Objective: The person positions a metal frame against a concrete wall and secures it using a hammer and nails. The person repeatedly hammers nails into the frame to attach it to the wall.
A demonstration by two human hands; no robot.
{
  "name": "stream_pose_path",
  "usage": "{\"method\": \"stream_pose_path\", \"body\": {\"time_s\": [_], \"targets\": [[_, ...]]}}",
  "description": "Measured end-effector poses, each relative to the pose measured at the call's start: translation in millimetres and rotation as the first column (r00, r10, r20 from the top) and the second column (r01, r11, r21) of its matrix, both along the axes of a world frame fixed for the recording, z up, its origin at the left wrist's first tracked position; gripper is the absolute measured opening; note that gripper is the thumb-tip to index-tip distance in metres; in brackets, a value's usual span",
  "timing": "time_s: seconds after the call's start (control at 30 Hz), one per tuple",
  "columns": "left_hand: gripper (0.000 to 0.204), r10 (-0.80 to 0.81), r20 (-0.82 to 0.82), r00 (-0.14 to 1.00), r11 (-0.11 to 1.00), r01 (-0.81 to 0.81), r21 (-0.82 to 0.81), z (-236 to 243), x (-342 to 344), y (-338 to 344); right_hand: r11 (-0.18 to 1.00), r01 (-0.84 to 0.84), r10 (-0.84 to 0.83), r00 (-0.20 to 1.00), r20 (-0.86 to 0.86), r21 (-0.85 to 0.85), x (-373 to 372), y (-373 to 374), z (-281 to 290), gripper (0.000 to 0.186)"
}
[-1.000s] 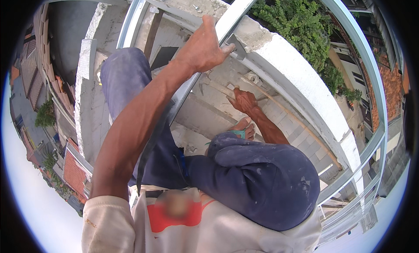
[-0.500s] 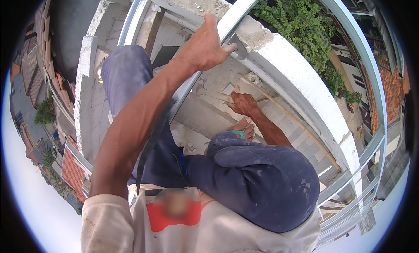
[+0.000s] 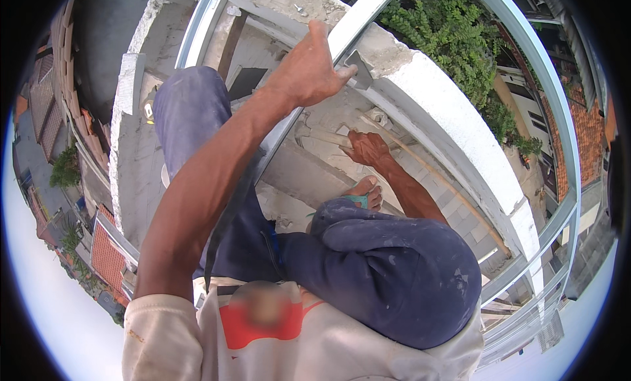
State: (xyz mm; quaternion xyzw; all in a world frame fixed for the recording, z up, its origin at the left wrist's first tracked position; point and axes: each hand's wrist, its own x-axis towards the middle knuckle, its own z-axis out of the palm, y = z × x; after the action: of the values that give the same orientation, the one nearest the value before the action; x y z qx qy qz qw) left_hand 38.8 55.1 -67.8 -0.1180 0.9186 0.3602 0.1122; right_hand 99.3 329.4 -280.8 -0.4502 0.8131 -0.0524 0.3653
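My left hand (image 3: 305, 72) is wrapped over a pale metal beam (image 3: 358, 26) that slants across the top of a concrete wall. Its thumb rests by a small grey metal bracket (image 3: 360, 71) on the wall's inner edge. Lower down, inside the wall, my right hand (image 3: 369, 148) is closed round the pale wooden handle of what looks like a hammer (image 3: 327, 137). The handle points left, and the head end is small and hard to make out against the dusty grey surface. My foot in a green sandal (image 3: 358, 200) is just below that hand.
A long thin wooden stick (image 3: 437, 177) lies along the white-faced wall (image 3: 460, 111). Screws (image 3: 300, 11) lie on the wall top. A curved-looking metal frame (image 3: 559, 98) runs down the right. Beyond the wall, far below, are a leafy tree (image 3: 453, 46) and tiled roofs (image 3: 585, 131).
My right hand has moved slightly up, and the wooden handle now shows clearly in its grip, lifted from where it lay. My left hand stays on the beam.
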Motion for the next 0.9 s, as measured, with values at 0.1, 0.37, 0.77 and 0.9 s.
{"method": "stream_pose_path", "body": {"time_s": [0.1,0.37,0.77,0.9], "targets": [[0.074,0.004,-0.01,1.0,1.0,-0.003,0.026,-1,0,3,0.951,-0.298,0.302,0.952,0.049,-0.077,11,-8,-1,0.04],[0.075,-0.011,-0.09,0.996,1.0,0.011,0.006,-5,2,-1,0.902,0.409,-0.402,0.912,-0.081,0.139,-14,27,-8,0.051],[0.075,-0.029,-0.127,0.992,0.999,0.023,-0.048,-12,4,1,0.924,0.366,-0.346,0.923,-0.17,0.11,-50,21,-2,0.048],[0.073,-0.031,-0.066,0.997,0.999,0.029,-0.02,-6,-1,2,0.91,0.388,-0.388,0.921,-0.03,0.144,-10,22,-5,0.055]]}}
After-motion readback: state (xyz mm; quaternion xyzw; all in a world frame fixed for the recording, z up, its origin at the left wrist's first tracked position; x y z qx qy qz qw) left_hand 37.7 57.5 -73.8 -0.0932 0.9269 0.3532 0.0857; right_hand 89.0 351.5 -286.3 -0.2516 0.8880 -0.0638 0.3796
